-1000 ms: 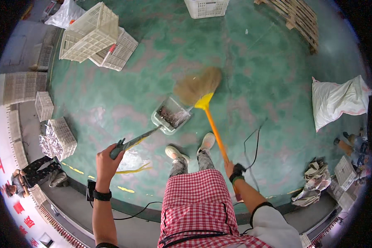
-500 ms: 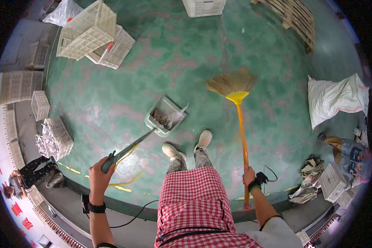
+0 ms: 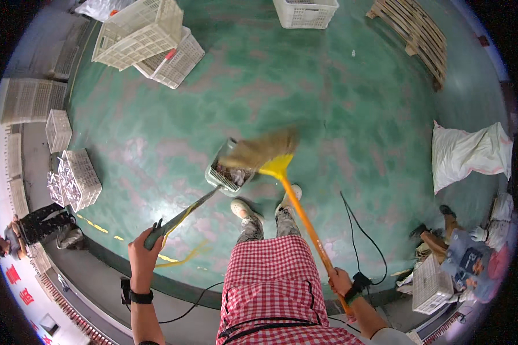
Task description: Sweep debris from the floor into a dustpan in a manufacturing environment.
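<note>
My left hand (image 3: pixel 142 253) is closed round the handle of a grey dustpan (image 3: pixel 231 183), whose pan rests on the green floor ahead of my feet. Brown debris and a scrap of clear plastic lie in the pan. My right hand (image 3: pixel 341 283) grips the orange pole of a broom (image 3: pixel 277 166) with a yellow collar. Its bristles, smeared by motion, reach over the pan's right side and hide part of it. A yellow strip hangs loosely beside the dustpan's handle.
White crates (image 3: pixel 141 33) stand stacked at the far left, with another white crate (image 3: pixel 307 14) at the far middle. A wooden pallet (image 3: pixel 411 35) lies far right, above a stuffed white sack (image 3: pixel 471 155). People sit at both sides. A black cable (image 3: pixel 365 233) loops by my right wrist.
The broom has swung left, from the floor on the right to over the dustpan. My right hand has dropped lower in view. The dustpan stays in my left hand.
</note>
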Tool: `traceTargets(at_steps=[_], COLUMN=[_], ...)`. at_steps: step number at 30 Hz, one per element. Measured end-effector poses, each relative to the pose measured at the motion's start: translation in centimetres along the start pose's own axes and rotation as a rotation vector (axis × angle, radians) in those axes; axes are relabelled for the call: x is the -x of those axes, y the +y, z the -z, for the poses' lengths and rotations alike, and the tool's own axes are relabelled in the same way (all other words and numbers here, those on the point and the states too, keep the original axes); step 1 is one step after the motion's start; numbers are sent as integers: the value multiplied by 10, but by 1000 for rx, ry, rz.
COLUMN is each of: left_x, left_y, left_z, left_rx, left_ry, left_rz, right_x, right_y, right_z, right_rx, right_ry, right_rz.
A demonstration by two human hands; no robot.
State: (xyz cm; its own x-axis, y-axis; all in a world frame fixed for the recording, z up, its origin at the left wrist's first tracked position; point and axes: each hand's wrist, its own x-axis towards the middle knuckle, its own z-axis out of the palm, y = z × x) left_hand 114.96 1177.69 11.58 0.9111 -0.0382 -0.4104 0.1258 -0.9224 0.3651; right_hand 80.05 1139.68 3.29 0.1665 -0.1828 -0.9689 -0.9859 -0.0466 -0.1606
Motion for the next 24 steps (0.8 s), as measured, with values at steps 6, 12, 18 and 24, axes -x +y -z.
traceTargets(at_steps=[6,12,18,24], left_x=[19,9,7,-10], left_y=[-45,-68,-83,-98], left_z=[17,-2,7,21], left_rx=[35,63,42,101], left_ry=[110,154,112,95], left_rz=[80,82,141,49], right_x=[-122,-237,-158,-33], right_y=[-106,-153,-50,-104], right_z=[19,-59,-122,-55], right_rx=[23,468,607,121], right_ry=[22,142,79,-264], right_rz=[263,216,211,-25])
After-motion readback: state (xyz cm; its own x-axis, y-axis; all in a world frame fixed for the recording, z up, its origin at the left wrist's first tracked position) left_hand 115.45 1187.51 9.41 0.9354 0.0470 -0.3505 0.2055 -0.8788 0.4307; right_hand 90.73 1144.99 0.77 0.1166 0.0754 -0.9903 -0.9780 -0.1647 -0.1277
